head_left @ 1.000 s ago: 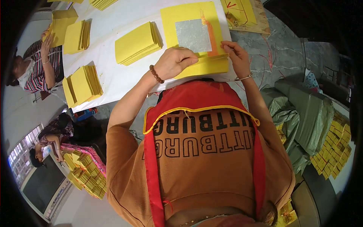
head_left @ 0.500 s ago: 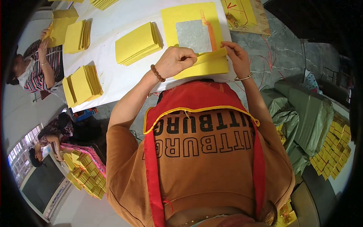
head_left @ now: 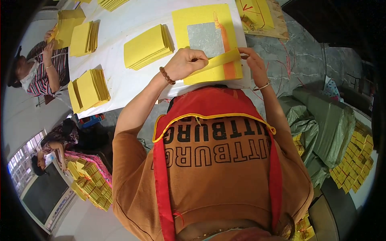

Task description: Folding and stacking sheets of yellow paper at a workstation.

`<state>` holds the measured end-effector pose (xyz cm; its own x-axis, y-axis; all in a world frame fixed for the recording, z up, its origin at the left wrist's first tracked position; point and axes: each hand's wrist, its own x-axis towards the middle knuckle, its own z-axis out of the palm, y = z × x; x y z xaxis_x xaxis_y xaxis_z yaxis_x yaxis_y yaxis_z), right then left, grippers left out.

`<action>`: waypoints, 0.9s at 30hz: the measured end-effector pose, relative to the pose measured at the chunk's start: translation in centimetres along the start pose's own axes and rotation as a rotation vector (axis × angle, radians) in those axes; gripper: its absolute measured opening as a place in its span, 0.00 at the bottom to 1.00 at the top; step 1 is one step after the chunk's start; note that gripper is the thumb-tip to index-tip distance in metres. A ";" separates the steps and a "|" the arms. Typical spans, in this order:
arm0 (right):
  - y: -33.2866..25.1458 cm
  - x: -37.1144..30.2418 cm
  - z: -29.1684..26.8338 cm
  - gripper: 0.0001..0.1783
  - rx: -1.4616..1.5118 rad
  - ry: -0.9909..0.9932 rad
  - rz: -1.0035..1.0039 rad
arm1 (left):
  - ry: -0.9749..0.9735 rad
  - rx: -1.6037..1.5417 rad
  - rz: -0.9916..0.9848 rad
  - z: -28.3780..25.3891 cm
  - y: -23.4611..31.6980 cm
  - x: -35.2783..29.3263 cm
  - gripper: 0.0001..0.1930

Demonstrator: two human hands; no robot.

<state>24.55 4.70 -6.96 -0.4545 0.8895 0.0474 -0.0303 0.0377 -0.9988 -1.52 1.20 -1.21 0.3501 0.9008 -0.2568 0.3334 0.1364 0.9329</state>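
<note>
On the white-covered table in front of me lies yellow paper [head_left: 181, 28] with a silver square [head_left: 204, 38] and an orange band [head_left: 229, 70] along its right side. A narrow yellow paper strip [head_left: 221, 60] lifts off it at a slant, between my hands. My left hand [head_left: 185, 64] is closed in a pinch at the strip's left end. At its right end, my right hand [head_left: 255, 66] has the edge between thumb and forefinger, the other fingers curled. Whether the strip is a fold of the sheet or a separate piece is unclear.
Stacks of folded yellow paper lie on the table, a near one [head_left: 146, 48] and two by the left edge [head_left: 83, 39]. A co-worker in stripes [head_left: 46, 66] handles paper there. Another person [head_left: 60, 138] bends beside bundled yellow packets [head_left: 94, 182]. Green covered goods [head_left: 323, 120] stand at right.
The strip has tilted so its right end stands higher, showing more of the orange band beneath. My right hand has shifted slightly down and its fingers have curled more; my left has barely moved.
</note>
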 end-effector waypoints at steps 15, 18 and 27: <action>0.3 1.2 0.7 0.11 -0.119 0.029 0.038 | 0.249 0.856 0.448 -2.7 -2.6 -1.6 0.21; -1.3 1.7 1.0 0.14 -0.565 0.151 -0.380 | 0.337 0.922 0.506 -2.5 -2.0 -2.2 0.20; -2.3 0.5 0.6 0.15 -0.682 -0.283 -0.414 | 0.300 0.627 0.461 -0.8 -1.8 -5.1 0.14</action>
<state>23.86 4.74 -4.65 -0.7333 0.5997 0.3205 0.2595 0.6825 -0.6833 -4.60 -3.30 -1.42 0.3519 0.8940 0.2773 0.6708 -0.4475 0.5914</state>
